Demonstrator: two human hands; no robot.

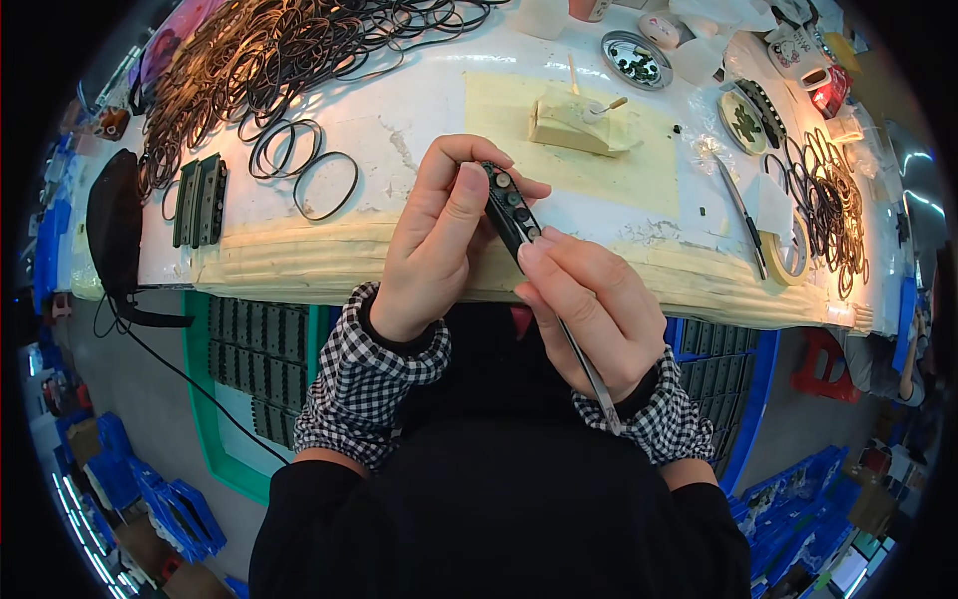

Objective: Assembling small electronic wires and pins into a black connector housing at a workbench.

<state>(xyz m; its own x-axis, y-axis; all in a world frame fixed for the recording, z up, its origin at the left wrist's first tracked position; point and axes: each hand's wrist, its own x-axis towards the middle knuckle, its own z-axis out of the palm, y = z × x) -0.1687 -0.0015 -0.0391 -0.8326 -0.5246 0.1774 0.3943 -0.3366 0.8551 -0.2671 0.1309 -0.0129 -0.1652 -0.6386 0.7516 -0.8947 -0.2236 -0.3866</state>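
My left hand is closed around a narrow dark strip-shaped part, which is tilted over the table's front edge. A row of small round pieces shows along its upper face. Between the thumb and fingers of my right hand is a slim metal tool, its wider end pointing back toward my wrist. The tool's thin tip meets the lower part of the strip, where my right fingertips also come close to it. Whether the tool is tweezers or a pick I cannot tell.
Several dark strips lie at the left, near a heap of black rubber rings. Beyond my hands sits a taped block. A round dish, a pointed metal tool and a tape roll are at right. Green and blue trays stand below.
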